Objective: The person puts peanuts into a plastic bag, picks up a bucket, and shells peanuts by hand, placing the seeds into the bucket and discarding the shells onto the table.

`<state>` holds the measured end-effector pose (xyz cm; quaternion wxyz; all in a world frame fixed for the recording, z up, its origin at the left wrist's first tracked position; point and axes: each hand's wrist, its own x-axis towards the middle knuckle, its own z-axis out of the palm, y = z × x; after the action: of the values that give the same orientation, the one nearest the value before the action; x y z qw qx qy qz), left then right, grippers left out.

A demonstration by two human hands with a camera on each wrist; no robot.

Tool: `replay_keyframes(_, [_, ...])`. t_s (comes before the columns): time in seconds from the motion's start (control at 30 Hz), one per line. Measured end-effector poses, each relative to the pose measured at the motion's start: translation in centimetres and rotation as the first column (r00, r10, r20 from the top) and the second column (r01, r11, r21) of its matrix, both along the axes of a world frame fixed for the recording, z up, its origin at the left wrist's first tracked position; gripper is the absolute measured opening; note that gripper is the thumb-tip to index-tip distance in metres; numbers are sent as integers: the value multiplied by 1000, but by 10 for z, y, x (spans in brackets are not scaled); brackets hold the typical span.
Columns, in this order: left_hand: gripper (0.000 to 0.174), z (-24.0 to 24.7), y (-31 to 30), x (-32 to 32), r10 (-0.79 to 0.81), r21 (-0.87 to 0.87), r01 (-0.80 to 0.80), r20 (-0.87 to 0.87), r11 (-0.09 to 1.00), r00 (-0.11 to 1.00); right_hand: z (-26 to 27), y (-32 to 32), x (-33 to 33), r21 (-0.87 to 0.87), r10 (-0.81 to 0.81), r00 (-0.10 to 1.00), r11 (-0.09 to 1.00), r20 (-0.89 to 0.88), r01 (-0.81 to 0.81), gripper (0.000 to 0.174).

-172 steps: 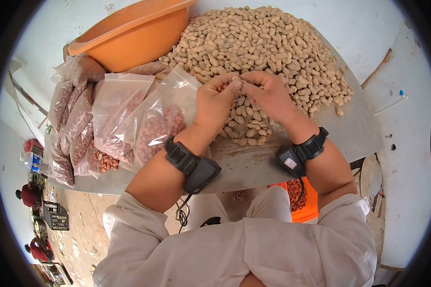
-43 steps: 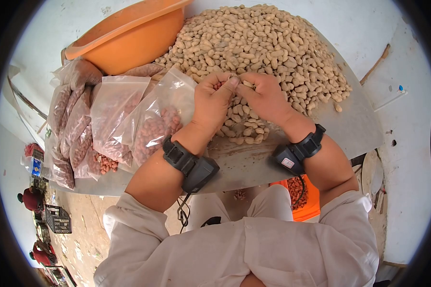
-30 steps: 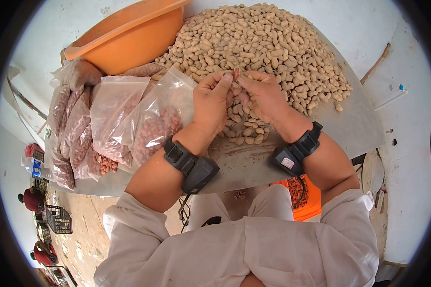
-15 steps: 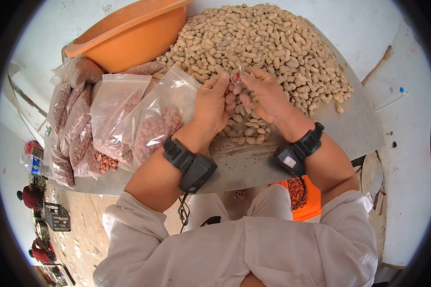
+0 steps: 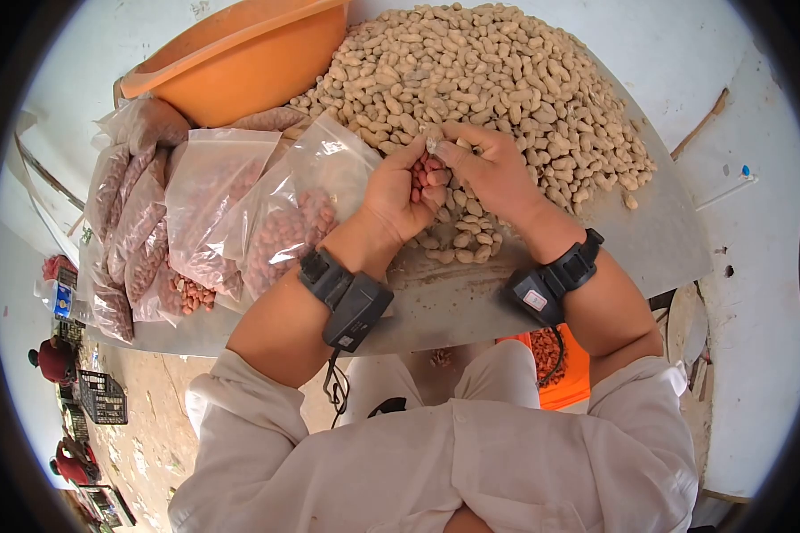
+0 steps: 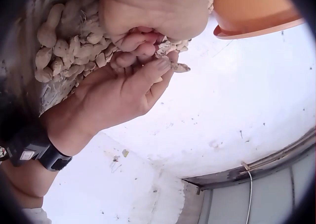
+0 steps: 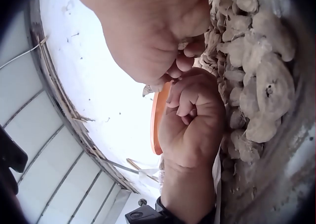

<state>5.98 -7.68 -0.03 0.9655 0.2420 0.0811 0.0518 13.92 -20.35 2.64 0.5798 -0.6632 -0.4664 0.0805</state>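
My left hand [image 5: 391,194] is cupped with the palm turned up, its fingers curled round several red peanut kernels [image 5: 425,175]. At its fingertips, my right hand [image 5: 500,180] pinches a broken peanut shell [image 5: 433,139] between thumb and forefinger. The left wrist view shows a piece of shell [image 6: 180,67] sticking out past the right hand's thumb [image 6: 153,73]. In the right wrist view a kernel [image 7: 187,117] peeks out from the curled left fingers. Just beyond and below both hands lies a big heap of unshelled peanuts [image 5: 507,75].
Clear plastic bags of red kernels [image 5: 284,231] lie to the left on the metal table [image 5: 453,311]. An orange basin [image 5: 240,71] stands behind them. Below the table's front edge is an orange container [image 5: 573,373] with reddish contents. Two people sit among black crates [image 5: 103,398] at far left.
The left hand has turned its palm up and lowered its fingers, showing the kernels in it. A kernel seen in the split shell at the fingertips half a second ago no longer shows there.
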Motion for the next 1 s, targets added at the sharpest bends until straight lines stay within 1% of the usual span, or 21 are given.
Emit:
replay_keyframes(0.03, [29,1,0,0,8,-8,-8,-22,1000,1000,1,0,-1,-7,1,998,1000,-56,-2,26])
replay_keyframes(0.07, [30,3,0,-1,16,-17,-17,-45,1000,999,-1,0,1,64,67,975,996,-210,-55,24])
replay_keyframes(0.1, [30,4,-1,-1,5,-21,-6,-42,1000,999,-3,1,3,141,141,925,985,-352,-96,23])
replay_keyframes(0.13, [30,5,-1,-1,-5,-26,4,-40,1000,999,-4,2,4,223,220,849,967,-480,-124,21])
replay_keyframes(0.23, [30,7,-3,-2,-19,-17,18,-40,1000,999,-2,4,1,298,232,727,954,-646,-40,17])
replay_keyframes(0.37, [25,-3,0,1,-29,44,32,-66,999,997,-5,4,4,271,250,744,958,-620,-96,17])
replay_keyframes(0.47, [24,-2,0,2,-107,175,106,-5,979,994,-4,3,7,228,265,764,961,-587,-159,15])
replay_keyframes(0.53, [22,4,-5,-2,-82,167,85,-21,982,996,-3,1,10,229,285,768,956,-574,-183,13])
replay_keyframes(0.57, [22,5,-7,-3,-70,164,74,-28,984,997,-3,1,12,300,324,754,938,-572,-176,12])
replay_keyframes(0.63, [19,4,-5,-2,-95,71,95,-6,993,995,-5,0,15,434,402,724,887,-561,-156,11])
replay_keyframes(0.67, [18,3,-3,-1,-105,24,105,6,994,994,-3,-2,17,471,419,697,873,-582,-131,11])
replay_keyframes(0.73, [17,-2,5,0,-115,-11,116,43,993,992,7,-8,22,539,452,642,840,-619,-72,12])
replay_keyframes(0.83, [16,-5,13,3,-137,-48,142,93,989,986,15,-20,31,659,560,607,748,-564,-78,15])
replay_keyframes(0.93, [15,-4,13,0,-129,-47,135,115,990,985,28,-52,21,706,632,598,692,-492,-150,17])
replay_keyframes(1.0, [14,-2,14,-1,-120,-33,125,127,992,985,34,-93,12,659,631,624,714,-462,-234,15])
